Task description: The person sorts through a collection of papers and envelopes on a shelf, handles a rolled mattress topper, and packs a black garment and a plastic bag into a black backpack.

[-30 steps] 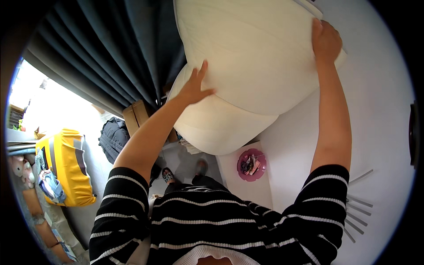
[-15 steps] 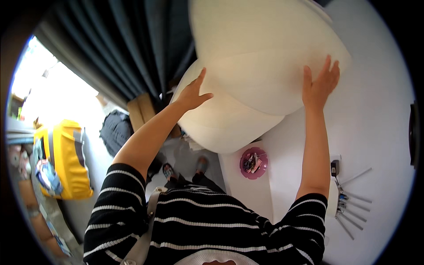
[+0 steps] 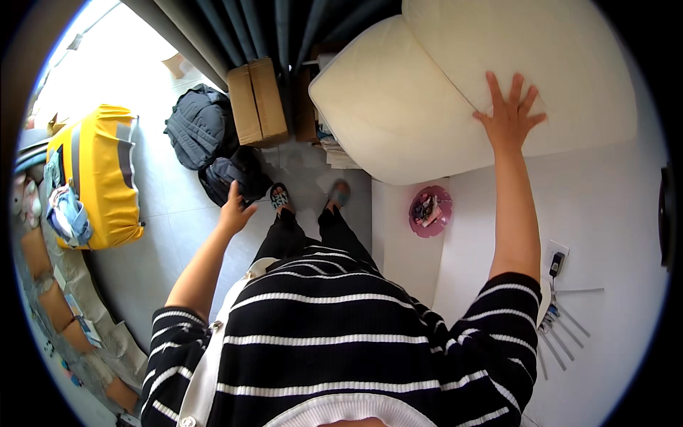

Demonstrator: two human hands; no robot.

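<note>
A big cream-coloured padded piece, like a foam mattress or cushion (image 3: 398, 92), leans at the upper right against the white wall, with a seam or fold running across it. My right hand (image 3: 511, 117) lies on its face with fingers spread and pressed against the soft surface. Apart from it, my left hand (image 3: 235, 212) hangs in the air at the left, fingers extended, holding nothing. Behind that hand are a dark backpack (image 3: 201, 127) and a second black bag (image 3: 238, 174) on the grey floor.
A cardboard box (image 3: 257, 103) stands by the dark curtain (image 3: 263, 28). At the left is a yellow bag (image 3: 107, 178) with clothes on it. A pink bowl (image 3: 430, 211) of small items sits on a white ledge beside the wall. A plugged-in adapter (image 3: 557, 264) hangs at the right.
My left hand has come off the cream padded piece and dropped down to the left. The piece has shifted up and to the right, while my right hand stays on it.
</note>
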